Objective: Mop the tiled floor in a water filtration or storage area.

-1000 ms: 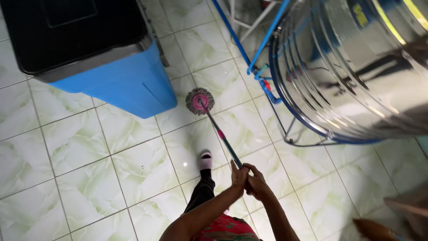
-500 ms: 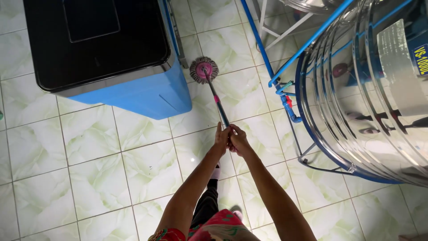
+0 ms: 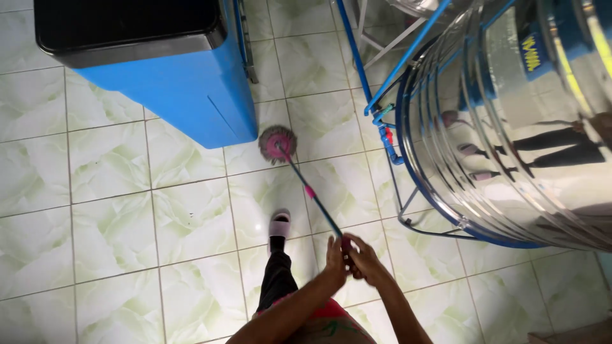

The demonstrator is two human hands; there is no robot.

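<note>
In the head view, looking straight down, both hands meet low and a little right of centre, clasped close together round the top end of a mop handle [image 3: 317,202]. The left hand [image 3: 335,260] is curled shut on the shaft from the left and the right hand [image 3: 364,262] is wrapped shut round it from the right, the two touching, so that the long pole can be steered from its far end with both arms. From the hands the thin blue-and-pink handle slants up and to the left across the frame to the round pink mop head [image 3: 278,143], which lies flat on the pale green tiled floor [image 3: 115,229] just above centre. The mop head sits just beside the lower right corner of a blue cabinet with a black top [image 3: 185,89] that fills the upper left, seemingly to reach the strip of floor along its base. One foot in a pale slipper [image 3: 279,224] stands on the tiles below the mop head, left of the handle, the dark trouser leg running down toward the bottom edge. The right side of the frame is taken up by a large shiny steel tank [image 3: 510,127] lying in a blue tube frame [image 3: 389,143], well apart from the mop head.
</note>
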